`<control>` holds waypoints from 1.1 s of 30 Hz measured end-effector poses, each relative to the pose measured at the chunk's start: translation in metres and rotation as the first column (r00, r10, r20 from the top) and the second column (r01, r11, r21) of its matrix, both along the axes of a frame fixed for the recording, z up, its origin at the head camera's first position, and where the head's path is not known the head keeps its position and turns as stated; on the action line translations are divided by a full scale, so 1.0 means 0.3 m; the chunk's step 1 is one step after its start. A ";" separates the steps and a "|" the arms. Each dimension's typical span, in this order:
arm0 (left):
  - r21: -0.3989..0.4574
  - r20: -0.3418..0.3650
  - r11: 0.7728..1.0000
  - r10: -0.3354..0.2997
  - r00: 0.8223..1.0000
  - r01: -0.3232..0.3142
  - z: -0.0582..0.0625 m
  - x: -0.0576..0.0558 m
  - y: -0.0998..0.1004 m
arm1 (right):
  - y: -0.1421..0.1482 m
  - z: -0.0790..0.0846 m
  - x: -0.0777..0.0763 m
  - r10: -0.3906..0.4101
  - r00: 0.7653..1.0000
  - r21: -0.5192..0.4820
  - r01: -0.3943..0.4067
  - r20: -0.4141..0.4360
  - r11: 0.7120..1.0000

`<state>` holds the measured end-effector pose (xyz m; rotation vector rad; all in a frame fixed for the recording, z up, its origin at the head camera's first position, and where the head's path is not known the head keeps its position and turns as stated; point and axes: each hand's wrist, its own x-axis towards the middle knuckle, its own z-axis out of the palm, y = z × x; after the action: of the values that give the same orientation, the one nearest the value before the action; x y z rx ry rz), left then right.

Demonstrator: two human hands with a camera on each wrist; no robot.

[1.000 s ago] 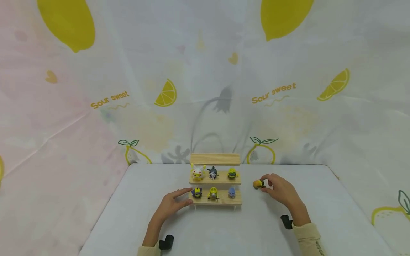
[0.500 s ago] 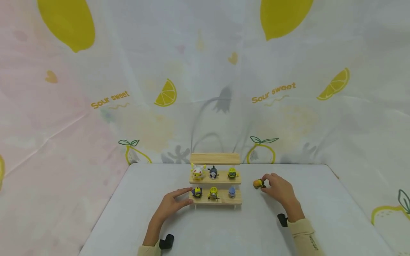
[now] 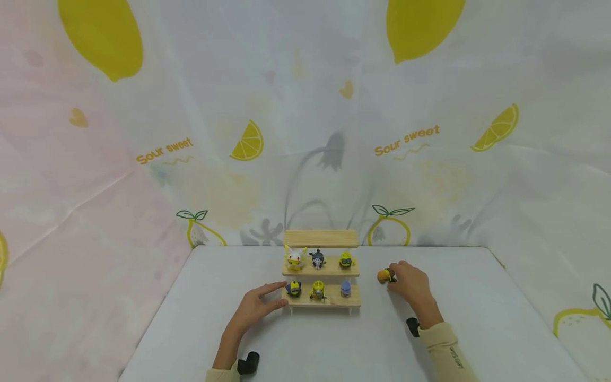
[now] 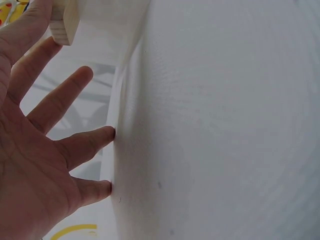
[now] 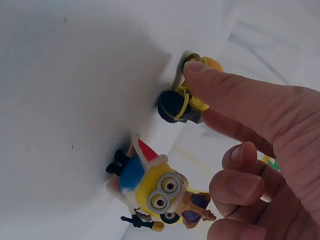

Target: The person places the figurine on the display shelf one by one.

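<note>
My left hand point(image 3: 256, 306) is at the left end of a small wooden display stand point(image 3: 334, 301), fingers spread; in the left wrist view the index fingertip meets the end of a wooden board point(image 4: 64, 22). My right hand point(image 3: 411, 285), right of the stand, pinches a small yellow figurine point(image 5: 197, 104) with a dark rounded part between thumb and index finger. That figurine point(image 3: 383, 275) is low at the tabletop. Near the curled other fingers, the right wrist view shows a goggled minion figurine point(image 5: 154, 184) with a crown-like top, its feet toward the table; part of another yellow figure peeks out behind it.
Several figurines stand on the stand's two lower tiers, among them a white one point(image 3: 295, 258), a dark-haired one point(image 3: 317, 259) and a blue one point(image 3: 346, 288). The top board point(image 3: 321, 238) bears nothing. A lemon-print cloth point(image 3: 305, 180) hangs behind the white table point(image 3: 305, 345).
My right wrist and forearm have swung a little leftward, while the pinched figurine stays in nearly the same place. The left hand and the stand hold still.
</note>
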<state>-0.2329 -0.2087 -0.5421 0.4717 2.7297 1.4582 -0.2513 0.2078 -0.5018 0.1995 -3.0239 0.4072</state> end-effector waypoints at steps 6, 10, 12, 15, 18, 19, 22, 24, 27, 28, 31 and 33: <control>-0.003 0.012 1.000 0.005 1.000 -0.005 0.002 0.000 0.000 | -0.020 0.005 0.003 -0.050 0.999 0.020 0.050 0.016 0.999; 0.006 0.018 1.000 -0.002 1.000 0.002 0.001 0.000 -0.001 | -0.029 0.007 0.005 -0.083 0.996 0.023 0.082 0.019 0.996; 0.009 0.016 1.000 -0.005 1.000 0.005 0.000 -0.001 -0.002 | -0.033 0.008 0.002 -0.093 0.996 0.032 0.092 0.019 0.995; 0.017 0.015 1.000 -0.007 1.000 0.007 -0.003 -0.003 -0.002 | -0.041 0.009 -0.006 -0.097 0.995 0.048 0.096 0.012 0.994; 0.018 0.028 1.000 -0.002 1.000 0.001 -0.006 -0.002 -0.001 | -0.048 0.007 -0.011 -0.103 0.995 0.068 0.102 0.016 0.993; 0.018 0.031 1.000 -0.001 1.000 0.000 -0.007 -0.002 0.000 | -0.051 0.008 -0.012 -0.108 0.994 0.073 0.107 0.017 0.992; 0.014 0.042 1.000 0.004 0.999 -0.005 -0.010 -0.002 0.003 | -0.059 0.011 -0.011 -0.125 0.992 0.087 0.122 0.029 0.989; 0.008 0.044 1.000 0.004 0.999 -0.004 -0.010 -0.001 0.003 | -0.064 0.012 -0.011 -0.135 0.990 0.087 0.131 0.032 0.988; 0.001 0.031 1.000 0.004 1.000 -0.004 -0.007 0.000 0.003 | -0.069 0.011 -0.015 -0.144 0.989 0.098 0.140 0.033 0.985; 0.001 0.023 1.000 0.004 1.000 -0.004 -0.006 0.000 0.003 | -0.071 0.010 -0.016 -0.145 0.989 0.100 0.141 0.034 0.985; 0.001 0.007 1.000 -0.001 1.000 0.001 -0.003 -0.001 0.001 | -0.076 0.008 -0.020 -0.159 0.986 0.102 0.153 0.044 0.983; 0.005 0.010 1.000 -0.006 1.000 0.006 -0.003 -0.001 -0.002 | -0.079 0.005 -0.020 -0.170 0.984 0.097 0.163 0.060 0.982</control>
<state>-0.2330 -0.2092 -0.5429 0.4706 2.7154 1.4627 -0.2572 0.1840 -0.5003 -0.0633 -3.0967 0.2666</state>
